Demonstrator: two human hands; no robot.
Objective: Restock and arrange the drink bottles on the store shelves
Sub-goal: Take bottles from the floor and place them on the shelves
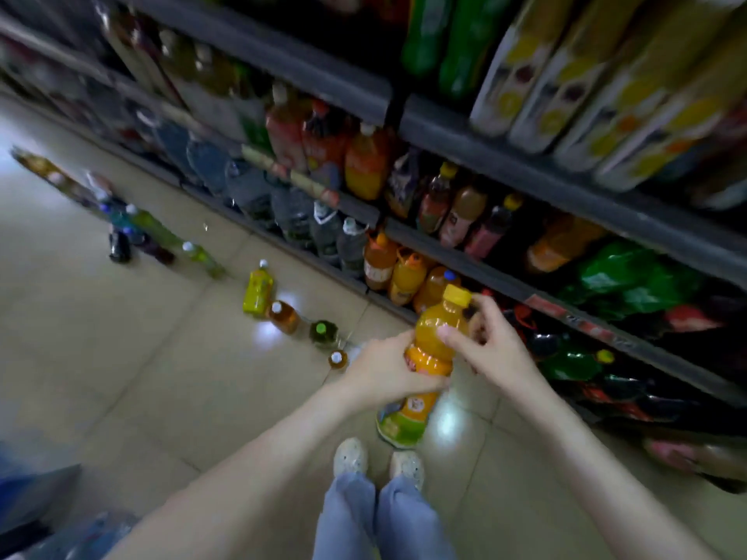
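Head view: left hand [386,373] hides orange bottle's [434,337] label.

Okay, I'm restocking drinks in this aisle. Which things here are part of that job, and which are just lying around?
Part of the job:
- orange juice bottle, held by the left hand and right hand
- loose bottles lined up on the floor
- shelves stocked with drinks

Just there:
- white shoes
- blue object, lower left, too blurred to identify
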